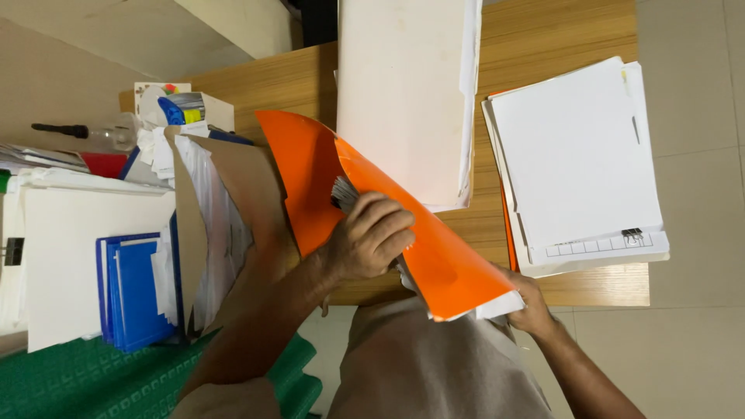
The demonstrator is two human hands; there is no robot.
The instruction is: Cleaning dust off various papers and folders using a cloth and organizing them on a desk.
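An orange folder [434, 248] with white sheets inside lies tilted over the front edge of a wooden desk [543, 31]. My left hand [371, 237] is closed on a small grey-and-white object [344, 194], seemingly a binder clip, at the folder's open flap [306, 174]. My right hand [531, 302] grips the folder's lower right corner, where white paper sticks out; most of that hand is hidden behind the folder.
A tall white paper stack [403, 93] lies behind the folder. Another white stack with a black binder clip [632, 234] sits at the right. At the left are a brown file of papers [225, 209], blue folders [132, 291] and a green surface [70, 384].
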